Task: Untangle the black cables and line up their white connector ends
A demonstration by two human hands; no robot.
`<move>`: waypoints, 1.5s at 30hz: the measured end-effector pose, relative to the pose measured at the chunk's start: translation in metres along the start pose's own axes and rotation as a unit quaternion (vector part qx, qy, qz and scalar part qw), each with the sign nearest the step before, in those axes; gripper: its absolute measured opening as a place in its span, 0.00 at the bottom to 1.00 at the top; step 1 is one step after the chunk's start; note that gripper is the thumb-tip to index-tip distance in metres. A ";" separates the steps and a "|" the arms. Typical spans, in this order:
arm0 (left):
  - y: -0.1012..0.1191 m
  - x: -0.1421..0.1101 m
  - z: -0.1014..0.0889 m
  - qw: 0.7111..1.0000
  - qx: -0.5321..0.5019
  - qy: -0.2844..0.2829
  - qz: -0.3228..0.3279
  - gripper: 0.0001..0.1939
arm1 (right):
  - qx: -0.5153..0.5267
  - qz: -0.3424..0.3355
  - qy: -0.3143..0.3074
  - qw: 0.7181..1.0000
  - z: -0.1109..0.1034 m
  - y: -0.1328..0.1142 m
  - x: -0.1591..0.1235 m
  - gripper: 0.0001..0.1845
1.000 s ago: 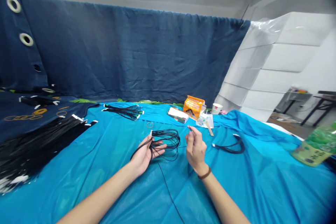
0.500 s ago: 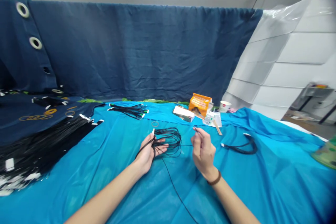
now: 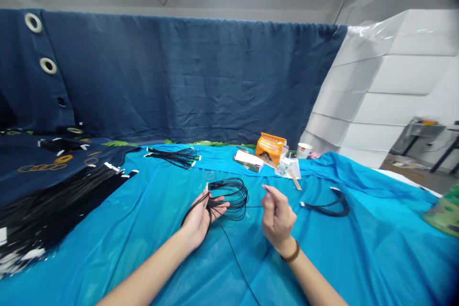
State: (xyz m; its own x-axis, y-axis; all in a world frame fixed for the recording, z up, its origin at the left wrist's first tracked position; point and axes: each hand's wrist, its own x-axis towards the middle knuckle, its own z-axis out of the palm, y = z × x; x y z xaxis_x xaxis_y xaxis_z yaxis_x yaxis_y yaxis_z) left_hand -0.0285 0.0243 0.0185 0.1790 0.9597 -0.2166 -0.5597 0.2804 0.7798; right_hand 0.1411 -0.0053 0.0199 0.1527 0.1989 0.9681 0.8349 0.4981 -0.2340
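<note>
My left hand (image 3: 201, 215) holds a looped bundle of thin black cables (image 3: 233, 192), palm turned up and fingers partly spread beneath it. A small white connector (image 3: 207, 186) sticks up at the bundle's near-thumb end. My right hand (image 3: 278, 217) is closed in a pinch, with a short dark wire tip (image 3: 264, 186) showing at its fingertips. Between the hands a single black wire (image 3: 254, 207) runs taut from the bundle to my right fist. Another loose wire (image 3: 236, 258) trails from the bundle toward the near edge.
Many black cables with white connectors (image 3: 64, 201) lie at left. A smaller cable bundle (image 3: 174, 157) is at the back, and a curved one (image 3: 332, 208) at right. Behind stand an orange packet (image 3: 271, 148), a small box (image 3: 248, 160) and a paper cup (image 3: 304, 150). Blue sheeting (image 3: 143, 239) covers the table.
The view has tilted slightly upward, so the scene sits a little lower. Both hands keep nearly the same pose, with the wire still stretched between them.
</note>
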 end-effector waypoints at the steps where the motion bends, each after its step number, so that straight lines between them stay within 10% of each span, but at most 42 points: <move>1: 0.001 0.000 0.000 1.000 -0.005 0.005 0.000 0.04 | -0.002 -0.007 -0.006 1.000 0.000 -0.001 0.001 0.11; 29: 0.002 -0.014 0.008 0.993 0.091 -0.051 0.048 0.11 | 0.020 0.022 0.049 0.998 -0.008 0.006 0.009 0.11; 45: 0.010 -0.004 0.004 0.990 -0.078 -0.016 0.118 0.05 | 0.214 0.213 -0.001 0.953 -0.006 -0.020 0.006 0.09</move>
State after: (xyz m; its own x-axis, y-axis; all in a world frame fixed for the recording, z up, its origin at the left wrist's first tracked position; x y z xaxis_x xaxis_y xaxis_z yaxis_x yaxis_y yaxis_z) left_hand -0.0313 0.0231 0.0295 0.0526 0.9985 -0.0179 -0.7065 0.0498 0.7060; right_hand 0.1280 -0.0193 0.0306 0.4288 0.4620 0.7763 0.4054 0.6696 -0.6224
